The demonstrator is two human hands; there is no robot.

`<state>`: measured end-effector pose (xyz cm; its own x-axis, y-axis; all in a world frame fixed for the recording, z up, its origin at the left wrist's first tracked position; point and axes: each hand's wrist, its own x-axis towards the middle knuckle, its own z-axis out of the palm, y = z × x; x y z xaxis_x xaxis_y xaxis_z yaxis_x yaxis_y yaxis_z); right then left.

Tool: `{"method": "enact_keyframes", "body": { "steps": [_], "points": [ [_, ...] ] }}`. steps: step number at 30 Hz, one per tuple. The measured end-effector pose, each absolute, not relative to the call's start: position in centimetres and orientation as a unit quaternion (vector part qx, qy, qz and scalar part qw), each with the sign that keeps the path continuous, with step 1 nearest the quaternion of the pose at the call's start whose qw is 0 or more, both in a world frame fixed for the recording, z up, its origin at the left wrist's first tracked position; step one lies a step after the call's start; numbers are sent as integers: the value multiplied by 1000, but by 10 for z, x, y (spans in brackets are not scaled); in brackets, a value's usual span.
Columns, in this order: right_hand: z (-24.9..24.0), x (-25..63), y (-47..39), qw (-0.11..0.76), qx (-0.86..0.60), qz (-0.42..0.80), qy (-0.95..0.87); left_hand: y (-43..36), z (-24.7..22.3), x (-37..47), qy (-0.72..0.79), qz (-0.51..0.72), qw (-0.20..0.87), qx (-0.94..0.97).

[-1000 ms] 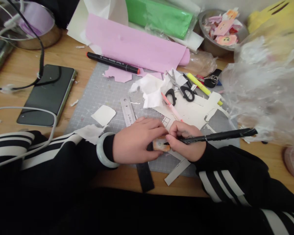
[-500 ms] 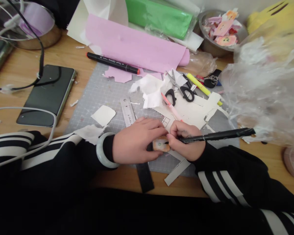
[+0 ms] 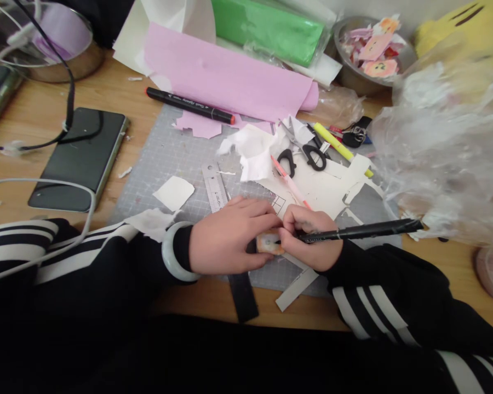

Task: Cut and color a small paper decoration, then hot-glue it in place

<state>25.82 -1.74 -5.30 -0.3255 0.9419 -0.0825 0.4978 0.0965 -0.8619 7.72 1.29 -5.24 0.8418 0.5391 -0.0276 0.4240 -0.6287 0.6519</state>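
Note:
My left hand (image 3: 234,236) is closed around a small white piece with orange edges (image 3: 268,242), pinching it between thumb and fingers. Its material is hard to make out, and the fingers hide part of it. In my right hand (image 3: 312,238) is a black pen (image 3: 361,230), its tip against the piece and its back end pointing right. Beneath the hands lie a metal ruler (image 3: 215,189), a black strip (image 3: 243,298) and a white paper strip (image 3: 298,289). A pink pen (image 3: 290,181) rests just beyond my right hand.
Scissors (image 3: 308,153), a yellow highlighter (image 3: 337,143) and paper scraps lie on the grey cutting mat (image 3: 164,158). Behind are a black marker (image 3: 189,105) and pink paper (image 3: 230,76). A phone (image 3: 80,158) lies left; a metal bowl (image 3: 355,82) and clear plastic bags (image 3: 447,148) stand right.
The black pen's back end has dipped slightly and shifted a little left, with my right hand moving slightly. My left hand and the piece stay nearly still.

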Motion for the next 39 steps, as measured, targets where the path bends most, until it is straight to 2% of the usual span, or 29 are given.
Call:
{"method": "enact_keyframes", "body": {
  "steps": [39],
  "points": [
    [-52,258,-17,249,-529,420,-695,13,-51,76,266,84,339,898]
  ]
}}
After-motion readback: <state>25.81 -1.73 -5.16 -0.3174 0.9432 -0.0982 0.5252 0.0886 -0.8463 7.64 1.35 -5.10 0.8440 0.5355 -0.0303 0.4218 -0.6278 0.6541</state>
